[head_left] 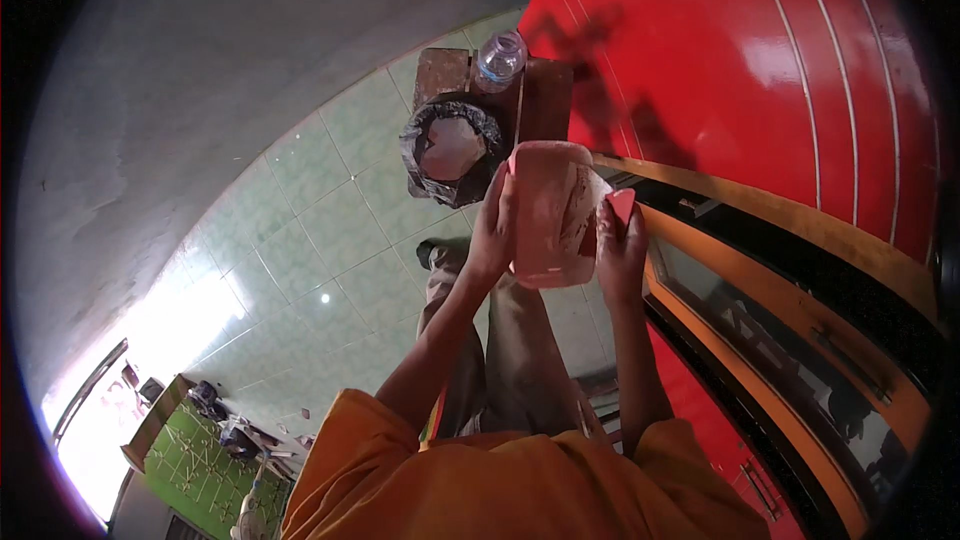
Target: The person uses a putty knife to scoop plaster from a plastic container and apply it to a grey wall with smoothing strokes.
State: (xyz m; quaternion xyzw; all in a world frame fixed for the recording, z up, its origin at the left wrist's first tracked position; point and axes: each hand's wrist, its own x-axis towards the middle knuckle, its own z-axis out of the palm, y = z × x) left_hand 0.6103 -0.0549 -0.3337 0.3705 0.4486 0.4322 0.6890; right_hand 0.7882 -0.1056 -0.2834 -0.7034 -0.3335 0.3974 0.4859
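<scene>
Holding a pink rectangular round-cornered tub [538, 225], apparently plastic, up above the knees, tilted with mouth toward the head camera, likely for a clear view of the inside. Gripping the tub's left wall with the left hand [492, 228], thumb near the rim, other fingers partly hidden; probably to steady it from one side and leave the other side reachable. Pinching a small flat pinkish-red piece [622, 204] in the right hand [622, 252], just beside the tub's right rim; perhaps held by its edge for fine control. Cannot tell whether also bearing on the tub wall with those fingers. Smeared inside the tub, mostly toward its right: whitish residue [580, 208], with similar pale marks on the right fingertips. Beyond the tub: a low brown wooden bench [548, 105], maybe put there for easy reach. Standing on it, beyond and left of the tub: a clear plastic bottle with a blue band [502, 62], seemingly uncapped. Nearer, left of the tub: a crumpled black plastic bag [458, 190], mouth spread wide, likely for easy access to the pale pinkish contents [455, 148]. Beyond and right of the tub: a glossy red panel with pale stripes [700, 50].
</scene>
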